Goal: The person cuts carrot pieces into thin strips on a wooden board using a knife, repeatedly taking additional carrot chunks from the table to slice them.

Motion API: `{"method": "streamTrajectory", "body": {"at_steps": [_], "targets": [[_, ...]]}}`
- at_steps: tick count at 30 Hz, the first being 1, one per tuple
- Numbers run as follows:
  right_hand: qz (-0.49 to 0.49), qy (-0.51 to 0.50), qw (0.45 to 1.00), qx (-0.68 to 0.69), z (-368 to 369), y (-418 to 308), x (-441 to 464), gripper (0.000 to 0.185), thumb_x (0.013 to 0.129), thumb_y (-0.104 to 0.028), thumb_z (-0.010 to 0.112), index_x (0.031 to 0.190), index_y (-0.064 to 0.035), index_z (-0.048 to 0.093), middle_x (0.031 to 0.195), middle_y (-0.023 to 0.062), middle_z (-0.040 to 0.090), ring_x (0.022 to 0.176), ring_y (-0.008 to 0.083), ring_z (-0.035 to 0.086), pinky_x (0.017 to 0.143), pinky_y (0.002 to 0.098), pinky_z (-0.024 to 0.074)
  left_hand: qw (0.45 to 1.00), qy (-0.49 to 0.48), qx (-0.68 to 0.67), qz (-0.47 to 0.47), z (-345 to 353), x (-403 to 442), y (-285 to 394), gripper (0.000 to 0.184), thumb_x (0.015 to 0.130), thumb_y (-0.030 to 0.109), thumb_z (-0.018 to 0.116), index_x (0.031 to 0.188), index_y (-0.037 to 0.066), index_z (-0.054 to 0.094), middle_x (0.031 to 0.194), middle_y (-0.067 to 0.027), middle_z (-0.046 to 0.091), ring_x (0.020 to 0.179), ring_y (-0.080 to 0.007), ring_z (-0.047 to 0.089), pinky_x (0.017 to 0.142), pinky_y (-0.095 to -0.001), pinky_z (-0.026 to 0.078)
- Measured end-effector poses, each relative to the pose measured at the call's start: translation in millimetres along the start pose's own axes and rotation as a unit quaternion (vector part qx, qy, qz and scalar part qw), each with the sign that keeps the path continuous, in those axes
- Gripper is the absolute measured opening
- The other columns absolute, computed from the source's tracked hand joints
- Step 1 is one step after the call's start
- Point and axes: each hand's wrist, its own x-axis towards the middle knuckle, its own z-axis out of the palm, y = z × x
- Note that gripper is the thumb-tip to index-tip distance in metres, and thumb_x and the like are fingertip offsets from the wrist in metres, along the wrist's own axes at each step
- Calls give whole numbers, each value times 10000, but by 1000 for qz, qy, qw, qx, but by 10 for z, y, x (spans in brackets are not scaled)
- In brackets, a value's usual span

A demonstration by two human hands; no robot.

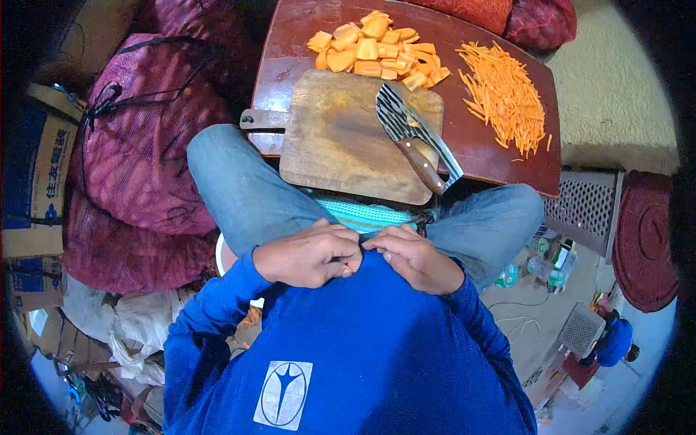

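My left hand [312, 254] is curled closed at the front of the blue shirt [333, 348]; its fingers hide what they hold. Close beside it, my right hand [417, 257] has its fingertips pinched together at the shirt's edge. Beyond my lap, a wooden cutting board [326, 138] overhangs the near edge of a dark red table [290, 43]. A cleaver [413, 130] with a patterned blade and wooden handle lies across the board's right side, bits of orange on its blade. Behind the board sit cut carrot chunks [377, 47], and a pile of carrot shreds [504, 94] is at the right.
Large purple mesh sacks [152, 138] stand at the left beside cardboard boxes [51, 167]. To the right are a perforated grey crate [583, 206] and a round dark red lid [645, 239]. Full red sacks [540, 22] lie behind the table.
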Motion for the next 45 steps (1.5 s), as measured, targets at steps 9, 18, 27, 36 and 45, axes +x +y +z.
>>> {"method": "streamTrajectory", "body": {"at_steps": [9, 18, 27, 36, 45], "targets": [[25, 24, 999, -32, -52, 15, 18, 299, 974, -89, 658, 1265, -31, 691, 1100, 161, 701, 1095, 363, 664, 951, 456, 519, 998, 57, 28, 15, 16, -161, -160, 109, 1000, 115, 671, 957, 55, 590, 924, -100, 555, 952, -319, 577, 881, -439, 430], [-31, 8, 987, -158, -497, -264, 335, 298, 966, -113, 662, 1241, 2, 680, 1170, 224, 724, 1071, 420, 696, 928, 490, 562, 879, 338, 204, 268, -281, 207, 996, 337, 851, 126, 818, 1123, -34, 700, 938, -105, 689, 787, -271, 668, 689, -399, 487], [122, 19, 973, -195, -390, 91, 161, 347, 950, -122, 681, 1281, -16, 680, 1213, 245, 716, 1132, 458, 675, 978, 494, 550, 789, 385, 237, 417, -188, 438, 1493, 304, 856, 124, 804, 1094, -31, 696, 922, -108, 694, 769, -263, 669, 679, -389, 499], [172, 35, 967, -183, -279, 121, 79, 352, 957, -104, 683, 1300, -26, 682, 1249, 256, 709, 1163, 463, 669, 980, 483, 548, 795, 378, 244, 406, -277, 358, 1313, 271, 860, 122, 790, 1065, -27, 692, 906, -111, 698, 751, -254, 670, 669, -380, 510], [122, 33, 975, -181, -104, 603, -35, 330, 970, -151, 667, 1268, -10, 665, 1194, 271, 708, 1129, 476, 666, 960, 511, 549, 790, 373, 240, 423, -303, 491, 1363, 240, 865, 119, 776, 1037, -23, 687, 890, -114, 703, 734, -245, 672, 659, -370, 521]]}}
